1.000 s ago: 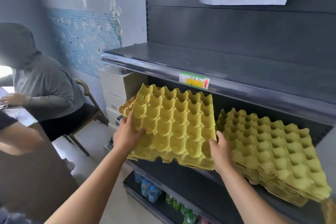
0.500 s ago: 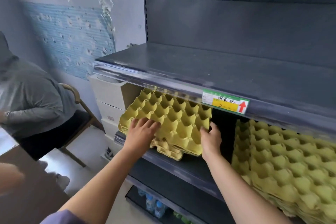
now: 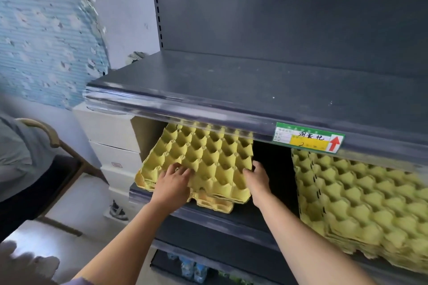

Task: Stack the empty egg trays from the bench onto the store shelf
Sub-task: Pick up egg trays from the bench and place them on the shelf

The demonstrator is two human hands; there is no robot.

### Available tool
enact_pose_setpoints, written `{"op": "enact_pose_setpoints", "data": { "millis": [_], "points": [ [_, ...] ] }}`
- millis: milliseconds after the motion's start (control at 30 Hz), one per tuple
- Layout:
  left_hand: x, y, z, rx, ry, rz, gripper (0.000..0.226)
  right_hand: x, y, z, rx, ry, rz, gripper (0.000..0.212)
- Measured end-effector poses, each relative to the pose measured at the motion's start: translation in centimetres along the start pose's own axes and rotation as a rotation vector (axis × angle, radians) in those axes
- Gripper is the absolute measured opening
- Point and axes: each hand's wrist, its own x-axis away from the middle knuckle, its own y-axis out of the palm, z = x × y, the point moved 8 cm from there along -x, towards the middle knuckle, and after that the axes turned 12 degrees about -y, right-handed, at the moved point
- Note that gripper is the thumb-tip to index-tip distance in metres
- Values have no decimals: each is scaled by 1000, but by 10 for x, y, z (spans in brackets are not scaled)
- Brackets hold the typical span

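On the lower shelf (image 3: 231, 222) of the dark store rack, in the head view, the yellow pulp egg tray (image 3: 203, 162) now lies on the small left-hand pile (image 3: 214, 206). Its far rows are tucked beneath the lip of the upper shelf (image 3: 231, 90). A second ago it was tilted in the air in front of the rack, gripped at both sides. Half a second ago it was going in over the pile, and now it sits deeper and flatter.

The left hand (image 3: 172, 183) has left the tray's edge and rests palm down on the near-left cups, fingers straight and slightly spread, pressing. The right hand (image 3: 257, 180) is at the tray's near-right corner, thumb against the corner cups and fingers along the side. I cannot tell whether they curl round the edge.

This tray looks all but placed. The orange-tinted tray beneath pokes out askew at the front, so a squaring push probably remains before the cups nest. The taller stack (image 3: 361, 203) stands well apart to the right, below the price label (image 3: 309, 137).
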Motion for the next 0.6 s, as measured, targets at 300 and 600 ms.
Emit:
{"op": "enact_pose_setpoints", "data": {
  "millis": [300,600],
  "points": [
    [-4,-35,24,109,58,155,40,3,-5,-14,300,-193,-112,50],
    [12,-64,110,142,201,201,29,43,-84,-49,804,-654,29,42]
  ]
}}
